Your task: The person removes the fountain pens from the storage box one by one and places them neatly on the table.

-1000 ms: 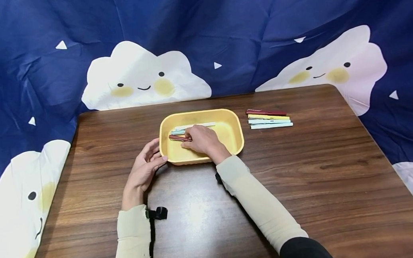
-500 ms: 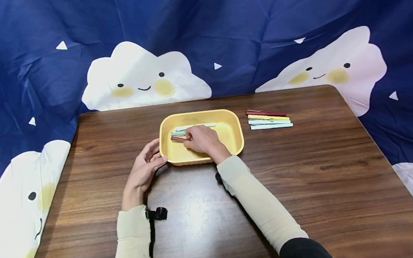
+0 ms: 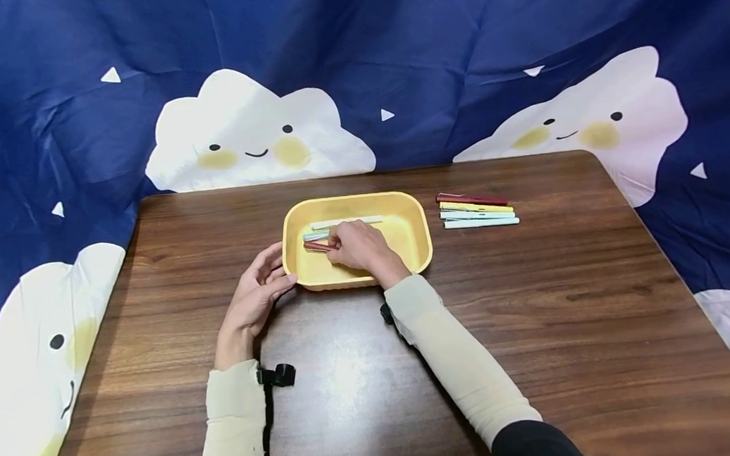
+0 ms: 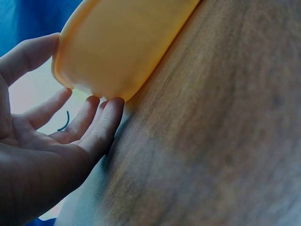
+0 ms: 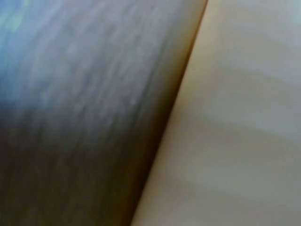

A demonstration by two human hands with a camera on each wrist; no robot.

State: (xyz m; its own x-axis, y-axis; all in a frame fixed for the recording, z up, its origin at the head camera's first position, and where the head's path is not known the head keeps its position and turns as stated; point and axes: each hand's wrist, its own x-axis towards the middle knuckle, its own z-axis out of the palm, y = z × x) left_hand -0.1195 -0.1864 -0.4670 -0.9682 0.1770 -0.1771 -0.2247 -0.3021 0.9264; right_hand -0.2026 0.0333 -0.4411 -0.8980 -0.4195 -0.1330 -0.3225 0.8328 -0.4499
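Note:
A yellow plastic box (image 3: pixel 422 249) with rounded corners stands on the table. My left hand (image 3: pixel 255 296) holds its left end, thumb at the near corner and bent fingers against the side wall; the left wrist view shows the fingertips (image 4: pixel 113 107) touching the box (image 4: pixel 124 44). Inside the box, my right hand (image 3: pixel 361 245) pinches a dark red pen (image 3: pixel 318 247), partly covered by the fingers. Behind it lie a light blue pen (image 3: pixel 316 235), partly hidden, and a white pen (image 3: pixel 364 220). The right wrist view shows only the box wall (image 5: pixel 225 141) and blurred wood.
Right of the box, several pens lie side by side: a dark red pen (image 3: pixel 472 198), a yellow pen (image 3: pixel 484 207), a light blue pen (image 3: pixel 475 214) and a pale pen (image 3: pixel 482 222). The wooden table (image 3: pixel 569 327) meets a blue cloud-patterned curtain (image 3: pixel 415 34) behind.
The dark red pen in my right hand has shifted slightly right and lies a little closer to level inside the box. My left hand stays at the box's left end.

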